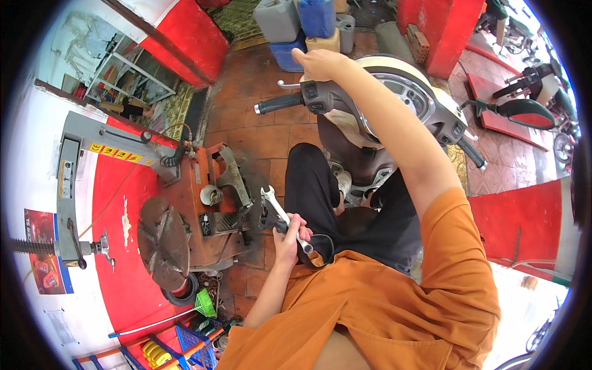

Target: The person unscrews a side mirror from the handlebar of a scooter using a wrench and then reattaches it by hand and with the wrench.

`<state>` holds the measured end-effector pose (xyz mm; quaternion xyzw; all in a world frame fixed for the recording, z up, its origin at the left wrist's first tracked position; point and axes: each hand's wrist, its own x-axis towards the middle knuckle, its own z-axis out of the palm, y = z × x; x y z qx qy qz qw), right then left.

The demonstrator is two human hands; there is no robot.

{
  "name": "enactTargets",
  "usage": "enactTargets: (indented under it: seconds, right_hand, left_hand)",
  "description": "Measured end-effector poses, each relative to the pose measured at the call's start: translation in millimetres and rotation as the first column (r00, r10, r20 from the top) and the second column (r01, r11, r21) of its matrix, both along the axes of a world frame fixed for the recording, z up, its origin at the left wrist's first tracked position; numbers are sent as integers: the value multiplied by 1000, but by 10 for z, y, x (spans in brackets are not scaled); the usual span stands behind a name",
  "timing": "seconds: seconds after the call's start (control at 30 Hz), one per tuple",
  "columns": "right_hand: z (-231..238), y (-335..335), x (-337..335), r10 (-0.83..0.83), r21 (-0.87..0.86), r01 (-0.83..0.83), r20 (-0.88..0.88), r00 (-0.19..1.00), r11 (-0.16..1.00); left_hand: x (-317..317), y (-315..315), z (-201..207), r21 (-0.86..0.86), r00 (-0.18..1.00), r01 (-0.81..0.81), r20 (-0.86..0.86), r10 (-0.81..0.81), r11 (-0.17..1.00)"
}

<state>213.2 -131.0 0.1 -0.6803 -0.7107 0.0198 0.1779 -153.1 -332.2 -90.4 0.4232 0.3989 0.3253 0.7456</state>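
My left hand (288, 240) is closed around a silver combination wrench (279, 209) in front of my lap, its open jaw pointing away from me. A dark object (269, 221) shows beside the wrench at the same hand; its kind is unclear. A thin black curved piece (328, 239) lies close by, against my clothes. Stretched far forward, my right hand (322, 65) is closed above the left side of the scooter's handlebar (314, 97), past the brake lever (288, 85). Whatever its fingers hold, if anything, is hidden. The cream and brown scooter (394, 86) stands before me.
On the left stands a red tire-changing machine (216, 243) with a round turntable (163, 237) and grey arm (111, 142). Plastic jerrycans (317, 18) are stacked ahead. The scooter's right mirror (527, 115) sticks out. A green broom (205, 302) leans low at left.
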Motion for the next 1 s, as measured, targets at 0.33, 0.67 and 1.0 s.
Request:
enactTargets:
  seconds: [0.33, 0.67, 1.0]
  right_hand:
    - [246, -111, -193, -260, -162, 292, 191, 946, 943]
    - [69, 97, -319, -408, -125, 479, 367, 836, 869]
    - [306, -144, -255, -231, -245, 319, 331, 915, 916]
  left_hand:
    - [-19, 57, -48, -8, 1000, -14, 22, 14, 1000]
    - [-47, 14, -49, -14, 999, -8, 40, 9, 1000]
    - [-6, 20, -49, 10, 999, 5, 48, -6, 1000]
